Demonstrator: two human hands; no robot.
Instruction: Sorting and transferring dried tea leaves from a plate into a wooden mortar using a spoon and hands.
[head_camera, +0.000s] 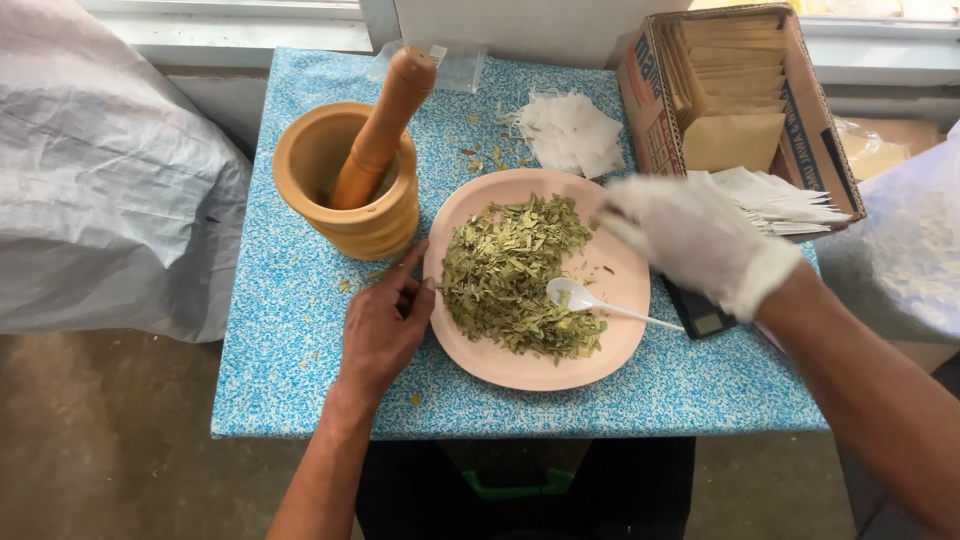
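The pink plate (520, 365) sits mid-worktop (290, 330), heaped with dried green leaves (510, 275) and a white plastic spoon (580, 297) lying on its right half. The bare left hand (383, 325) rests against the plate's left rim, its grip loosely spread and holding nothing. The gloved right hand (695, 240), blurred, hovers over the plate's upper right edge; whether its grip is spread or pinched I cannot tell.
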